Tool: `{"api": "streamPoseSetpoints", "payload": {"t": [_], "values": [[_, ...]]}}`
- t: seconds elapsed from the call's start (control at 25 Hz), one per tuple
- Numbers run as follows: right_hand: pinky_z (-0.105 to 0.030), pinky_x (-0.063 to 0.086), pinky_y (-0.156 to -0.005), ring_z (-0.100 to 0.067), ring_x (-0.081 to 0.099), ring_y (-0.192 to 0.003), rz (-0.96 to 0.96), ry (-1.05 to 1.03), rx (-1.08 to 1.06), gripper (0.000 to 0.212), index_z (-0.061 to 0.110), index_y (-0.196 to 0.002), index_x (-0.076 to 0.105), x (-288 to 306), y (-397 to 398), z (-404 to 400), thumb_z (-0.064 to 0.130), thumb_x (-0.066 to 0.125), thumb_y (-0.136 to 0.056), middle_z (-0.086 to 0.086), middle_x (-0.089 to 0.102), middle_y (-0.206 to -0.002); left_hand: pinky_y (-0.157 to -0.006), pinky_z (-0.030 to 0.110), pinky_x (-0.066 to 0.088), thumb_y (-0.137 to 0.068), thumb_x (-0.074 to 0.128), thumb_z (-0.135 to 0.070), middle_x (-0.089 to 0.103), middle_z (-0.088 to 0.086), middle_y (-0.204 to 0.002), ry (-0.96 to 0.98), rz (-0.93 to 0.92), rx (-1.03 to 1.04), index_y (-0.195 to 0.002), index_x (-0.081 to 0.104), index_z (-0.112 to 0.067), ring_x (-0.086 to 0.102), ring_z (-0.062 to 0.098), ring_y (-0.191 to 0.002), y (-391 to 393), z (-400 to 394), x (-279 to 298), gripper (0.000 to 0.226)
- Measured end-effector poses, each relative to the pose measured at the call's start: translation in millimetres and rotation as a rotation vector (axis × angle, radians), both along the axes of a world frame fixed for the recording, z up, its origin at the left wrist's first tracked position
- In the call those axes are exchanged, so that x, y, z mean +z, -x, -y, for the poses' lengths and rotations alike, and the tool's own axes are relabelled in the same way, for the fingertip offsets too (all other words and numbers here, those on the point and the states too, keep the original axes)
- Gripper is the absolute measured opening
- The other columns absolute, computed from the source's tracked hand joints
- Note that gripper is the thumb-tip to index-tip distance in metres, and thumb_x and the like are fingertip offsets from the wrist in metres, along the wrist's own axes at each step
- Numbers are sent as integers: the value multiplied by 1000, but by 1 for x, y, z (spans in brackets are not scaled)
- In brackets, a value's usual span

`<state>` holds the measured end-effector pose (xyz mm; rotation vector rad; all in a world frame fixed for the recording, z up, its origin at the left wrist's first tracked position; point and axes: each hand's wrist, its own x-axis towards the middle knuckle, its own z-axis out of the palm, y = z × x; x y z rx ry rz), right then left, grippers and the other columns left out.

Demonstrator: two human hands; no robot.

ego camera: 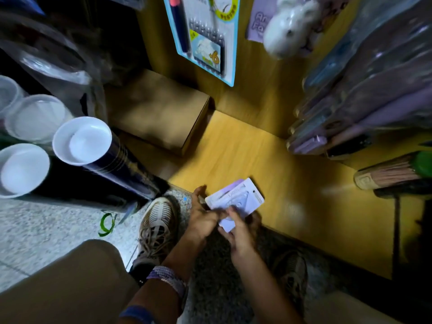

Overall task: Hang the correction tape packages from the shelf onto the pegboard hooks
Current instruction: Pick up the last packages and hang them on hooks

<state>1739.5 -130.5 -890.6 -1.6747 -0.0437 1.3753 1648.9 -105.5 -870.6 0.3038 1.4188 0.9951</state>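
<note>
At the far left we see white-capped tubes [81,141] standing on the floor, then a cardboard box [159,111] tucked beside the yellow shelf [292,178]. Near the middle, our left hand [203,218] and right hand [240,235] come together low over the shelf's front edge, both curled round a small stack of correction tape packages [235,201]; how many we hold is too blurred to tell. Farther right, purple packages [350,113] already hang in a crowded row, though their hooks are hidden. We judge the task part done: this stack is off the shelf and not yet hung, and the shelf shows no more packages.
</note>
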Motion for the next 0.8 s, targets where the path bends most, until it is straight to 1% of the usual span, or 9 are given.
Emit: {"api": "streamPoseSetpoints", "payload": {"t": [0.04, 0.12, 0.2, 0.28, 0.4, 0.52, 0.6, 0.72, 0.8], "values": [[-32, 58, -62, -23, 68, -101, -78, 45, 57, 55, 26, -127, 52, 10, 0, 3, 18, 78, -79, -5, 67, -121, -53, 22, 54, -74, 56, 32, 66, 9, -103, -5, 68, -25, -130, 43, -12, 67, 11, -69, 0, 5, 10, 72], [-30, 53, -64, -19, 70, -88, -122, 6, 158, 40, 26, -118, 60, 34, -5, 10, 18, 75, -81, -5, 72, -113, -48, 22, 50, -77, 58, 24, 73, 10, -87, 7, 162, -138, -120, 57, -2, 65, 16, -61, 9, 12, 36, 50], [-30, 47, -65, -17, 70, -75, -160, -144, 249, 30, 27, -108, 63, 71, -9, 16, 9, 68, -84, 0, 75, -98, -53, 24, 51, -81, 62, 9, 72, 11, -82, -12, 203, -188, -101, 64, -5, 65, 20, -62, 21, 18, 68, 25], [-27, 48, -62, -18, 70, -81, -218, -309, 371, 36, 27, -114, 64, 116, -13, 23, 6, 66, -84, 0, 74, -101, -57, 26, 50, -84, 65, -5, 69, 14, -82, -54, 244, -144, -93, 61, -11, 63, 23, -65, 31, 28, 106, 11], [-28, 54, -70, -25, 69, -97, -214, -451, 481, 47, 18, -121, 65, 167, -14, 36, 9, 72, -75, -10, 71, -115, -52, 24, 50, -83, 67, -4, 67, 12, -75, -187, 185, -103, -88, 56, -9, 62, 22, -59, 41, 48, 156, 14], [-25, 53, -65, -23, 69, -92, -139, -532, 481, 42, 14, -111, 69, 219, -8, 60, 12, 74, -70, -8, 73, -108, -54, 28, 55, -74, 75, 2, 68, 16, -82, -373, 145, -32, -89, 58, -6, 66, 21, -62, 51, 76, 205, 24], [-27, 50, -62, -24, 67, -88, -70, -584, 498, 40, 12, -109, 69, 251, -4, 75, 15, 75, -69, -8, 74, -102, -65, 33, 57, -72, 74, -3, 72, 17, -95, -469, 164, 0, -103, 63, -3, 69, 26, -75, 56, 94, 237, 33], [-39, 54, -80, -27, 69, -96, 43, -673, 576, 43, 7, -114, 66, 300, -3, 84, 11, 79, -74, -11, 74, -107, -89, 51, 50, -75, 72, -9, 69, 24, -114, -536, 196, -18, -116, 63, 0, 66, 36, -97, 65, 110, 282, 43], [-38, 57, -71, -23, 71, -90, 152, -722, 619, 36, 9, -113, 65, 333, -2, 82, 8, 77, -79, -5, 75, -101, -94, 58, 48, -80, 70, -6, 66, 25, -120, -579, 144, -11, -118, 63, -6, 64, 41, -105, 68, 110, 309, 39]]}}
